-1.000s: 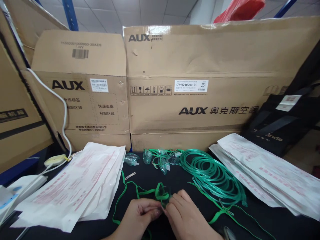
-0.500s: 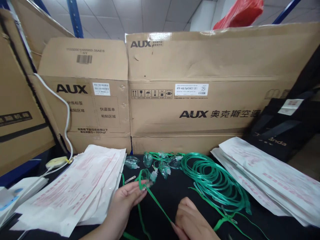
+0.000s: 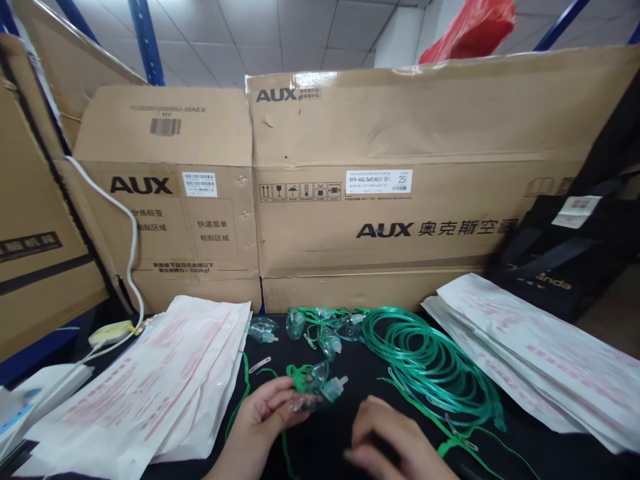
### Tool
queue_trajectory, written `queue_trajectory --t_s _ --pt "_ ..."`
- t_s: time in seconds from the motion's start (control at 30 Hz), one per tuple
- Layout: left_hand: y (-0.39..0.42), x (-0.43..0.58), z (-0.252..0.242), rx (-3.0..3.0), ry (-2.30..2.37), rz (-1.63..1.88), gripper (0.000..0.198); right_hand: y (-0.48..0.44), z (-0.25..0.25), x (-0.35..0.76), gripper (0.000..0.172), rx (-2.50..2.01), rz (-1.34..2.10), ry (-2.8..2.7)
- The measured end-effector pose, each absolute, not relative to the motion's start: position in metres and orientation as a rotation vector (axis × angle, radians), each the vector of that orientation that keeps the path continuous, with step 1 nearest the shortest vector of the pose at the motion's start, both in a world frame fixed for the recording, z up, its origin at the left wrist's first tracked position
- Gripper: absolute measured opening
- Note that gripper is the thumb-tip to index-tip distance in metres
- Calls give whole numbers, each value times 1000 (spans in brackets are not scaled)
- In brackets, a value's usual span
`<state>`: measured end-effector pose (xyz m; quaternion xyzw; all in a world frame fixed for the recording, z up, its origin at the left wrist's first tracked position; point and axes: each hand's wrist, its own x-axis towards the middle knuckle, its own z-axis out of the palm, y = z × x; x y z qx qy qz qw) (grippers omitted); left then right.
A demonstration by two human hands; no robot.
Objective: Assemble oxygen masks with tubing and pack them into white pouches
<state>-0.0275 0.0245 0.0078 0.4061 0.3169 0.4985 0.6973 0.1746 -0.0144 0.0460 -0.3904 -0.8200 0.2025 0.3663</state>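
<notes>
My left hand [image 3: 270, 417] is closed on a clear, green-tinted oxygen mask [image 3: 320, 377], its pale connector pointing right. A bunched green elastic strap [image 3: 299, 377] sits at the mask's left side, by my fingertips. Across from it, my right hand [image 3: 387, 437] is half curled, with a dark gap between thumb and fingers. It is partly blurred, and I see nothing in it. More clear masks [image 3: 330, 343] with green straps lie just beyond, and a single mask [image 3: 263, 329] rests to their left.
Coiled green tubing [image 3: 430, 363] lies right of centre, with a loose green strap [image 3: 425, 410] in front. White printed packets [image 3: 150, 380] are stacked left, more packets [image 3: 530, 360] right. Cardboard boxes [image 3: 310, 227] wall the back. A metal strip [image 3: 260, 365] lies near my left hand.
The green strap stretched between my hands has gone slack and is bunched at the mask. My left hand has turned the mask and brought it slightly right and lower. My right hand's fingers have loosened.
</notes>
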Motion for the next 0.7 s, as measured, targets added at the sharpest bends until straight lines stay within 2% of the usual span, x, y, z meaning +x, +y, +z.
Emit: queue_trajectory --t_s 0.07,0.17,0.23,0.43,0.53,0.6,0.63,0.7 --pt "19 -26 12 878 685 1039 28 -9 48 177 15 -1075 580 -1809" --pt "13 -24 18 860 649 913 26 -1 48 178 26 -1089 742 -1660" --pt "12 -24 18 873 633 884 24 2 49 178 25 -1041 901 -1722" --pt "19 -25 9 1154 694 1053 20 0 52 175 28 -1017 1173 -1630" --pt "21 -28 6 1417 710 1201 43 -2 52 175 32 -1007 1384 -1460" --pt "20 -28 7 1519 646 1066 55 -3 51 173 34 -976 1522 -1348" --pt "18 -27 9 1544 603 949 52 -4 51 172 34 -964 1563 -1305" --pt "14 -25 11 1537 573 731 34 -7 52 169 34 -962 1594 -1243"
